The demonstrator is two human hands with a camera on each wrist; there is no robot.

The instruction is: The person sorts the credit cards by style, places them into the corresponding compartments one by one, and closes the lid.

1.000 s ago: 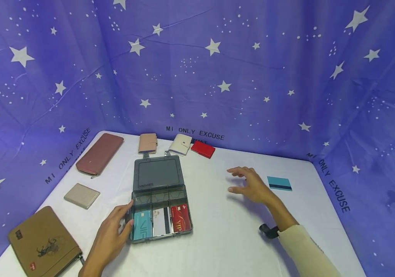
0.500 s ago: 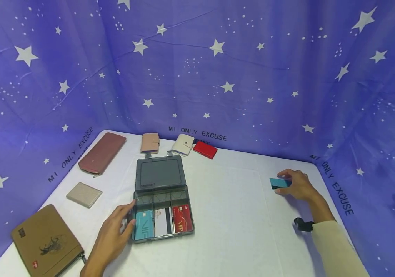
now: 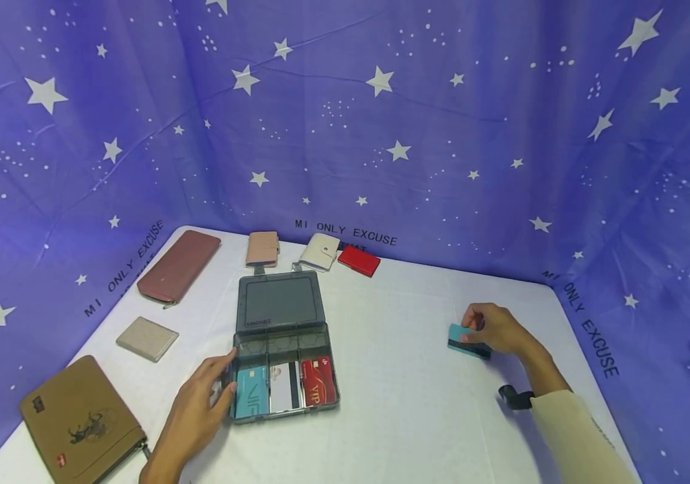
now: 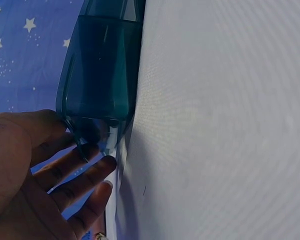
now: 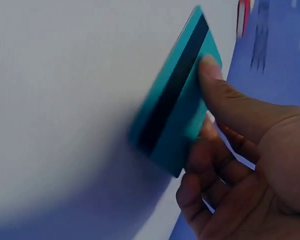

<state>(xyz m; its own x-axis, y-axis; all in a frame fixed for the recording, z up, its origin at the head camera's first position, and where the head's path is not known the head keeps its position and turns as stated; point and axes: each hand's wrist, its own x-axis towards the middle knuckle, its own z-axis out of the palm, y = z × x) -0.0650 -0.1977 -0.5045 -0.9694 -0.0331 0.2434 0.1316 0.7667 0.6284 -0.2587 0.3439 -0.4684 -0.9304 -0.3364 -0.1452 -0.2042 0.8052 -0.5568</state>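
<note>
A grey see-through box (image 3: 284, 370) lies on the table, its lid (image 3: 281, 302) folded back. Inside are a teal card (image 3: 252, 390), a white card with a dark stripe (image 3: 285, 386) and a red VIP card (image 3: 318, 382), each in its own compartment. My left hand (image 3: 196, 403) rests against the box's left wall; in the left wrist view, its fingers (image 4: 85, 182) reach round the box end, fairly straight. On the right, my right hand (image 3: 498, 329) pinches a teal striped card (image 5: 177, 107) between thumb and fingers, tilted and raised above the cloth.
At the back stand a pink card holder (image 3: 262, 249), a white card holder (image 3: 319, 251) and a red case (image 3: 359, 260). Down the left side lie a reddish-brown wallet (image 3: 179, 267), a beige card holder (image 3: 148, 338) and a brown zip pouch (image 3: 81, 420). A starry purple curtain (image 3: 332, 134) surrounds the table.
My right hand has reached right to the teal striped card on the table, picked it up and brought it slightly back left and nearer. The left hand stays at the box.
</note>
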